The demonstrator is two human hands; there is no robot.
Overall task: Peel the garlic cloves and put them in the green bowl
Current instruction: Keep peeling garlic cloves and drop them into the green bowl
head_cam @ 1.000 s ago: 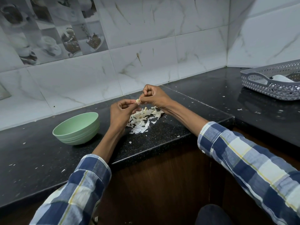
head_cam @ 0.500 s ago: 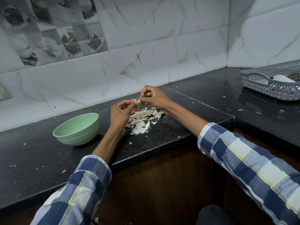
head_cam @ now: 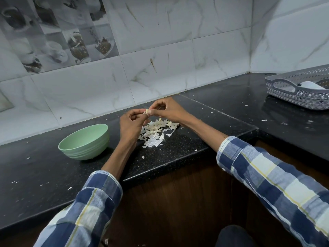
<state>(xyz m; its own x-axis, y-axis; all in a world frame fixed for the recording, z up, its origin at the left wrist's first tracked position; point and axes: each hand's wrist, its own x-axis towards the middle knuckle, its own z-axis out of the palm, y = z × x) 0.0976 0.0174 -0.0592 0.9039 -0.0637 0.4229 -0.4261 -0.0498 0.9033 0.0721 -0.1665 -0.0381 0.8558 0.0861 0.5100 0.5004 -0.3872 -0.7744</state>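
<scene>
A small pale garlic clove (head_cam: 147,111) is pinched between the fingertips of both hands, a little above the black counter. My left hand (head_cam: 130,124) holds it from the left with curled fingers. My right hand (head_cam: 166,110) pinches it from the right. Below the hands lies a heap of white garlic skins (head_cam: 154,133). The green bowl (head_cam: 85,141) stands on the counter to the left of my left hand; its inside is mostly hidden from this angle.
A grey perforated basket (head_cam: 299,92) with a white object in it stands at the far right. Small skin flakes are scattered over the black counter (head_cam: 178,148). A tiled wall rises right behind the hands. The counter edge steps back at the right.
Both hands keep the clove between them and have barely shifted; the fingers have worked slightly on the clove. The bowl and the skins have not moved.
</scene>
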